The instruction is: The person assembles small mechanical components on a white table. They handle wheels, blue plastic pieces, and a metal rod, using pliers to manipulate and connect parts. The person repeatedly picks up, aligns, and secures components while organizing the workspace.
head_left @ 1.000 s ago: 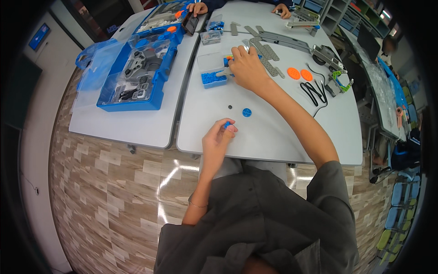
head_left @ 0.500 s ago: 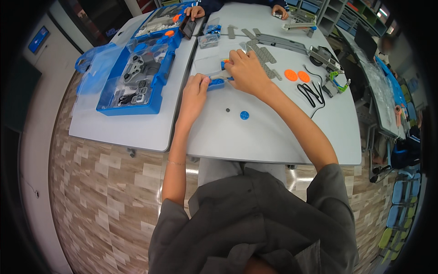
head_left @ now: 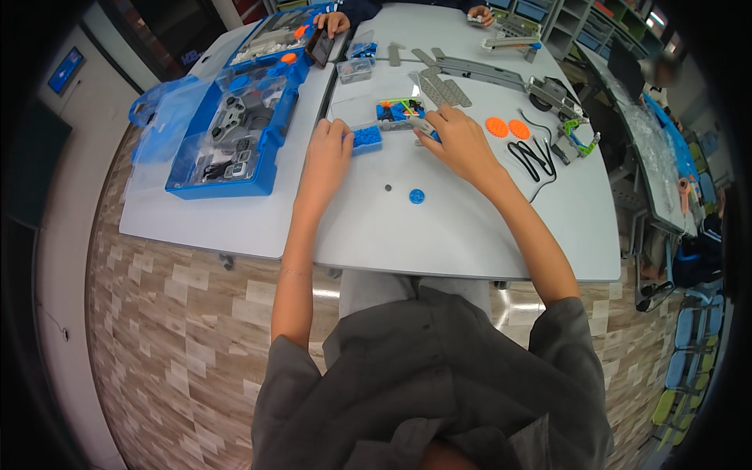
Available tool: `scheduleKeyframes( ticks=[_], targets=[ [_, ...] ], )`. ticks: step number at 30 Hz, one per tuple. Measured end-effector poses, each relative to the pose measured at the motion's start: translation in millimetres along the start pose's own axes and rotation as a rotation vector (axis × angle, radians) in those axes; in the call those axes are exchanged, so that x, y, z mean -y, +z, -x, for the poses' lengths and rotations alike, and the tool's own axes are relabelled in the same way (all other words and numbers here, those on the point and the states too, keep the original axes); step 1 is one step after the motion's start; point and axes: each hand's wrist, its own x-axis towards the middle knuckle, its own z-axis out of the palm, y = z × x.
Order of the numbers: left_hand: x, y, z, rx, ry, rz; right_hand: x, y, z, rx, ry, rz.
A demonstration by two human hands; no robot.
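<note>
My left hand (head_left: 330, 153) is closed on the left end of a small box of blue pegs (head_left: 366, 139) on the white table. To its right, my right hand (head_left: 460, 142) pinches a grey building piece (head_left: 421, 125) with a bit of blue showing by the fingers; its full shape is hidden. Just beyond both hands sits a small tray of mixed blue, orange and green parts (head_left: 399, 111). Nearer me lie a blue wheel (head_left: 417, 197) and a tiny dark grey piece (head_left: 388, 187).
A blue kit case (head_left: 227, 190) with a controller stands at left. Grey plates (head_left: 446, 92), orange gears (head_left: 497, 127), black cables (head_left: 529, 163) and a wheeled grey assembly (head_left: 554, 100) lie at right. Across the table, another person's hand (head_left: 335, 23) is by a dark phone-like device (head_left: 320, 47).
My hands have drawn apart. The right one moved right and nearer me with the grey piece, uncovering the tray of mixed parts; the left moved slightly toward me beside the peg box.
</note>
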Motion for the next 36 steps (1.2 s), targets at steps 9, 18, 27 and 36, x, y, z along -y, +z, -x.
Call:
scheduleKeyframes(
  ticks=[9,18,27,36],
  targets=[
    [-12,-4,14,0.152,-0.533,1.278,10,-51,56,0.192,0.554,-0.607],
    [-67,9,91,0.194,-0.777,2.123,45,-59,134,0.478,0.958,-1.583],
    [-102,19,117,0.087,-0.615,1.570,59,-82,145,0.451,1.047,-2.027],
    [-125,15,131,-0.030,-0.451,1.249,103,-97,150,0.473,0.640,-1.387]
  ],
)
